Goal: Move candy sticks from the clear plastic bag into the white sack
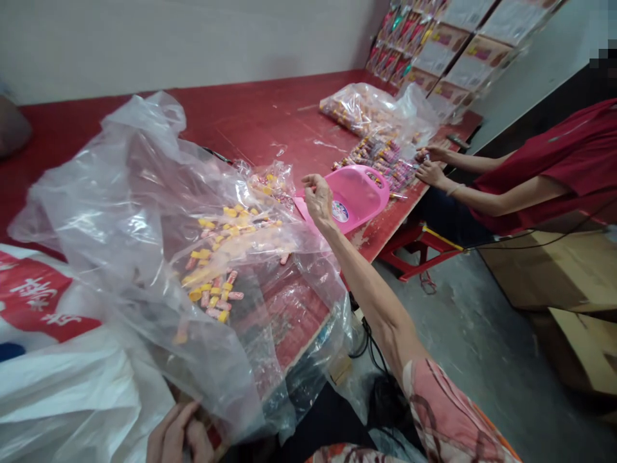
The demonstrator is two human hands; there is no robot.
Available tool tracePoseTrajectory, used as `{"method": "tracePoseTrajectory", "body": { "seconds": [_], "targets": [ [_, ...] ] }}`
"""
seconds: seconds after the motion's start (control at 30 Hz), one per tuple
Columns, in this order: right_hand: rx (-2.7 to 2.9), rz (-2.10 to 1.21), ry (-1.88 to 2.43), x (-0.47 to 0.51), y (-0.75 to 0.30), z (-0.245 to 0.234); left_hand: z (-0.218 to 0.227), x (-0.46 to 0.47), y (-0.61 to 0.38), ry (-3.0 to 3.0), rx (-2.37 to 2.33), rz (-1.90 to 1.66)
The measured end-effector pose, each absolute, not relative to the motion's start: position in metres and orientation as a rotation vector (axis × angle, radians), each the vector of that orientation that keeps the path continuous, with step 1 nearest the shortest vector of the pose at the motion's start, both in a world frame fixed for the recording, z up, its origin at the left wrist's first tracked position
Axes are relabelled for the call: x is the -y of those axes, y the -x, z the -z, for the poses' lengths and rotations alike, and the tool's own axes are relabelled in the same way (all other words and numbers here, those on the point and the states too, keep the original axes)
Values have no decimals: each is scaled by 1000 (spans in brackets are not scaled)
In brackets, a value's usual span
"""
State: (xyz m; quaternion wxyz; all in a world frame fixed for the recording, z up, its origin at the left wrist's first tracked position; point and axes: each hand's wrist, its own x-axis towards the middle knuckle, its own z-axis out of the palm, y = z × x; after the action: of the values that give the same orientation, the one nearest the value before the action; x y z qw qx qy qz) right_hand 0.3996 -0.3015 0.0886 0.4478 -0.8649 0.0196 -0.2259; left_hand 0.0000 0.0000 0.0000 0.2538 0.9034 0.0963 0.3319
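Note:
A large clear plastic bag (144, 212) lies crumpled across the red table (250, 116), with several yellow and pink wrapped candies (214, 276) inside it. My right hand (318, 196) is stretched out to the bag's far edge, fingers curled and pinched on the plastic. My left hand (178, 437) sits at the bottom of the view, fingers gripping the bag's near edge. A pink plastic scoop tray (361, 186) lies just beyond my right hand.
Another person in a red shirt (569, 161) sits at the right, hands (431, 167) on a pile of small packets (385, 157). A second filled clear bag (366, 109) and printed boxes (448, 45) stand behind. A white sack (62, 360) is at left, cardboard boxes (569, 276) at right.

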Motion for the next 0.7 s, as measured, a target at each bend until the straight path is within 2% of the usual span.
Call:
{"method": "tracePoseTrajectory", "body": {
  "seconds": [0.2, 0.37, 0.53, 0.7],
  "targets": [
    [27, 651, 2211, 324, -289, -101, -17, 12, -2, -2488, -249, -838],
    [-88, 627, 2264, 339, -219, -66, -15, 6, -2, -2440, -238, -840],
    [-261, 500, 2195, 327, -213, -25, -18, 9, -3, -2353, -208, -887],
    [-291, 382, 2381, 309, -225, -19, -15, 6, -3, -2424, -254, -906]
  ]
}}
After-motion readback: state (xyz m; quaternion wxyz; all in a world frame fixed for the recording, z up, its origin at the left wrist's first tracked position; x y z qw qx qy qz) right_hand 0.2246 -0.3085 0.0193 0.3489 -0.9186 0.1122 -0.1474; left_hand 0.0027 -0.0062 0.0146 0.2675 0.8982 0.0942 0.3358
